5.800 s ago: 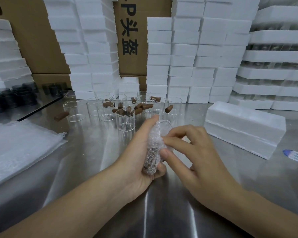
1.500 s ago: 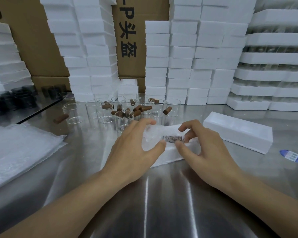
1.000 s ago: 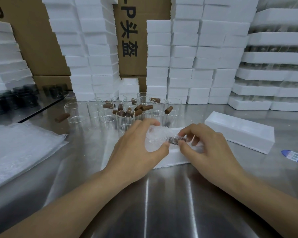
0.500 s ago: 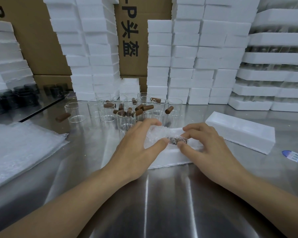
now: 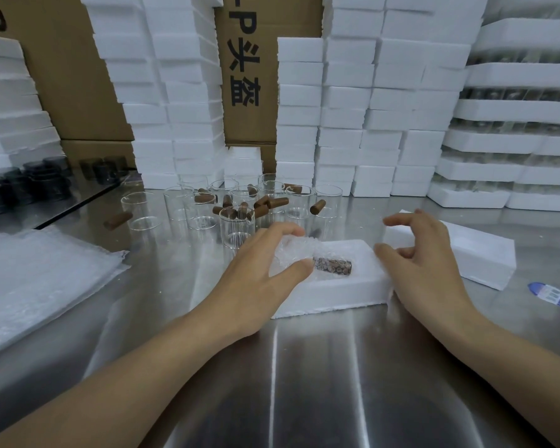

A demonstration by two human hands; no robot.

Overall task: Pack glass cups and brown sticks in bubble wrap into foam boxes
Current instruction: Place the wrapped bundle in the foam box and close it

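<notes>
Rising behind steel table (image 5: 304, 383), foam stacks (image 5: 346, 124) and cartons (image 5: 249, 37); left hand (image 5: 256, 279) fingers grasping bubble-wrap bundle (image 5: 332, 266), right hand (image 5: 424, 266) fingers released.

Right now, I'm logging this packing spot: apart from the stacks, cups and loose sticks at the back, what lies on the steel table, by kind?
Foam box pieces: 2, an open piece and a plain piece to its right
Bubble-wrapped bundle: 1, lying in the open piece
Bubble wrap pile: 1
Blue label: 1
Total: 5

left hand (image 5: 262, 279) gripping bubble-wrapped bundle (image 5: 332, 266) in foam box (image 5: 337, 295), right hand (image 5: 424, 263) loose beside it
</notes>
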